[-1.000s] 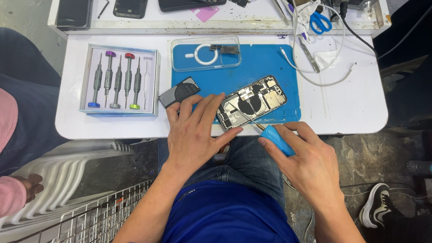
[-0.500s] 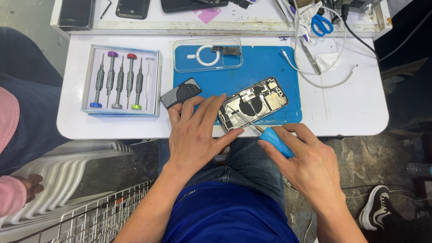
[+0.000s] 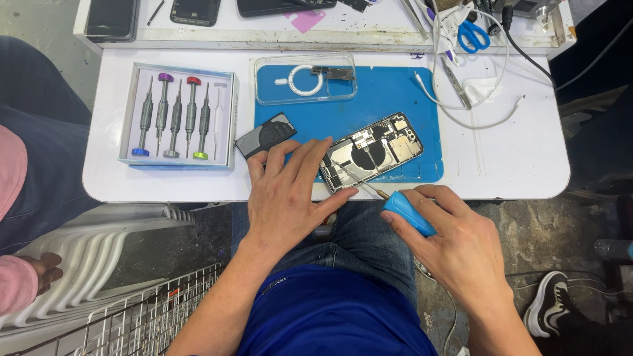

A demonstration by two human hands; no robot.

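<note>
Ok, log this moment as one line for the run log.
left hand: steadies opened phone | right hand: holds blue-handled screwdriver, tip at phone's lower edge | phone: on blue mat

Free room and obstacles on the counter

Bare counter (image 3: 527, 158) lies open right of the blue mat (image 3: 422, 99), past the white cable (image 3: 475, 122). Left of the opened phone (image 3: 372, 150), the dark panel (image 3: 265, 135) and screwdriver tray (image 3: 178, 115) crowd the way. The clear case (image 3: 304, 79) blocks the mat's far edge; the left hand (image 3: 287, 198) covers the near-left approach.
</note>
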